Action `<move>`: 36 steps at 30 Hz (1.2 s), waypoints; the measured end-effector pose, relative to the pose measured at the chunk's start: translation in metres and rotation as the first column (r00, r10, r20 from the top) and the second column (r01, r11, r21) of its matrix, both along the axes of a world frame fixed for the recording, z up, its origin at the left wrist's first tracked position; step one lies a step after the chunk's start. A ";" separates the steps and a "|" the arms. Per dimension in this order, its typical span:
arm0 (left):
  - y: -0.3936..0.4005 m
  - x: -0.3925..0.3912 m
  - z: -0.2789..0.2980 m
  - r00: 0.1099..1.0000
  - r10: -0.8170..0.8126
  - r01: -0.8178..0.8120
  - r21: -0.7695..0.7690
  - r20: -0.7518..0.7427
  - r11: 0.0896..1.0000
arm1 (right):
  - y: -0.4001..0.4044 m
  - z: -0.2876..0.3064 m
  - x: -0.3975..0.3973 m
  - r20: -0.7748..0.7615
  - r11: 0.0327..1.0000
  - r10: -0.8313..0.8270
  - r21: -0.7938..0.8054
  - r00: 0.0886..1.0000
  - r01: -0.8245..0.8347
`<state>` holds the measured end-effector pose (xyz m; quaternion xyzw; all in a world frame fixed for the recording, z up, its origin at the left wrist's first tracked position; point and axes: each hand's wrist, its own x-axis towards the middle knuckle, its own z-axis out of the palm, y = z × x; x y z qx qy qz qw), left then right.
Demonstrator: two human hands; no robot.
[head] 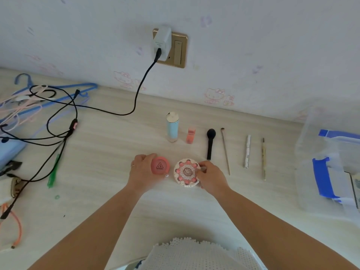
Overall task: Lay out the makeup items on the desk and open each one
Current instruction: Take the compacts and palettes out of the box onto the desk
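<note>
My left hand (pixel 141 170) grips a round pink compact (pixel 160 165) that rests on the desk (pixel 109 152), lid closed. Beside it, my right hand (pixel 211 177) holds the right edge of a round white compact (pixel 186 173) decorated like a cake, also closed. Behind them, laid in a row, are a pale blue tube (pixel 172 127), a small pink bottle (pixel 190 135), a black brush (pixel 210 143), a thin brush (pixel 225 151), a silver tube (pixel 247 152) and a slim pencil (pixel 263 158).
A clear plastic box with blue latches (pixel 327 164) stands at the right. Black cables (pixel 64 123) run from a wall charger (pixel 162 43) to the left, over plastic hangers (pixel 29 102). A green stick (pixel 53 172) lies left of my hands.
</note>
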<state>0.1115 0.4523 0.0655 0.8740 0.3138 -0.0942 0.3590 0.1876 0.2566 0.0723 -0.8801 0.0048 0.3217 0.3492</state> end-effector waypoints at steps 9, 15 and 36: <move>-0.040 0.028 0.082 0.924 0.112 0.068 -0.443 0.366 0.894 | -0.025 0.056 0.017 0.032 0.779 -0.392 0.542 0.919 0.314; -0.114 0.060 0.132 0.920 0.111 0.176 -0.651 0.375 0.738 | -0.093 0.114 0.030 0.047 0.596 -0.541 0.727 0.840 0.343; -0.398 0.128 0.156 0.941 -0.089 0.314 -0.741 0.327 0.594 | -0.408 0.146 0.064 -0.026 0.480 -0.751 0.665 0.659 0.573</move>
